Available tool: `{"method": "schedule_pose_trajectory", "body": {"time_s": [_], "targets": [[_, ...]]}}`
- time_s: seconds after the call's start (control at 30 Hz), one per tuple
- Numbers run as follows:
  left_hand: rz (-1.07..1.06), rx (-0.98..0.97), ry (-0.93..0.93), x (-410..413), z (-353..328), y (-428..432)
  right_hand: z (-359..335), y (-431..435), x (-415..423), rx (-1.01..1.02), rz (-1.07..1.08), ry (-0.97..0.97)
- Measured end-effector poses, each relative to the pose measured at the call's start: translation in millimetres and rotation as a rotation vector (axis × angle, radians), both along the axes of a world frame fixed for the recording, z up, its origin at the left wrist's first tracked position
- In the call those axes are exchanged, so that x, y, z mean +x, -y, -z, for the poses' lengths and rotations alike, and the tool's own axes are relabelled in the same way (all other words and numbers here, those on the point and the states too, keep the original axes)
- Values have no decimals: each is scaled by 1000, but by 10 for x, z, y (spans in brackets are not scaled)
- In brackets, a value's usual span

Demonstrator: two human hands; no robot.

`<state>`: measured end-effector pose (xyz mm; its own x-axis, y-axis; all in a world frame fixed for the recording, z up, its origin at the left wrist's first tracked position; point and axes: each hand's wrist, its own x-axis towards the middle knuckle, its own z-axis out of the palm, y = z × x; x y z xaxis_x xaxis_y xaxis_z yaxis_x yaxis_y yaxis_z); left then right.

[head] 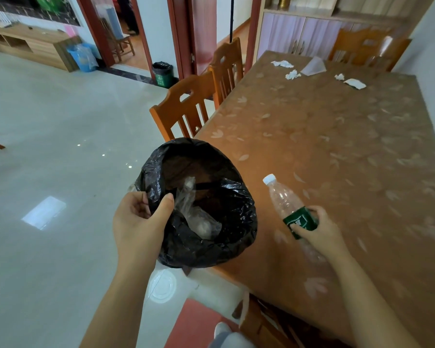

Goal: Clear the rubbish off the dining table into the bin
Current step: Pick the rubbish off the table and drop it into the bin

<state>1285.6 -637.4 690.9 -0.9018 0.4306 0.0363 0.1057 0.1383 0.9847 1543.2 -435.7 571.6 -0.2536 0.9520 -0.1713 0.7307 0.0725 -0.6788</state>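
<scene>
My left hand (pixel 140 222) grips the rim of a bin lined with a black bag (pixel 234 197), held up at the table's near left corner. Clear plastic wrapping (pixel 199 214) lies inside it. My right hand (pixel 319 231) is closed around an empty clear bottle (pixel 284 197) with a green label and white cap, held just above the brown dining table (pixel 337 136), cap pointing away from me. At the far end of the table lie crumpled white tissues (pixel 283 63), another tissue wad (pixel 292 74), a clear plastic sheet (pixel 314 66) and torn paper scraps (pixel 354 83).
Two wooden chairs (pixel 186 106) stand along the table's left side, others at the far end and one below me. A second black-lined bin (pixel 163 72) stands by the doorway and a blue bin (pixel 82 57) by the low cabinet. Glossy floor lies to the left.
</scene>
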Motion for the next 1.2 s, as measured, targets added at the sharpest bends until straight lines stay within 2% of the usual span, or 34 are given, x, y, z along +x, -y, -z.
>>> {"method": "schedule_pose_trajectory", "body": {"time_s": [0.13,0.23,0.37,0.57,0.7,0.83,1.03,1.2], "targets": [[56,7,-3,76,13,-64,-530,35,0,88,-18,-111],[75,29,18,116,33,-111,-925,132,-45,137,-187,-86],[106,49,-4,205,84,-170,-1298,304,-117,88,-413,-71],[171,61,-51,338,86,-206,-1413,402,-416,95,-614,97],[186,64,-34,383,39,-167,-1388,434,-668,64,-704,124],[156,100,31,344,33,-96,-1356,487,-790,39,-720,26],[28,129,60,176,25,61,-1315,535,-847,301,-523,-190],[-111,121,44,-30,-14,218,-1216,521,-1005,469,-428,-166]]}}
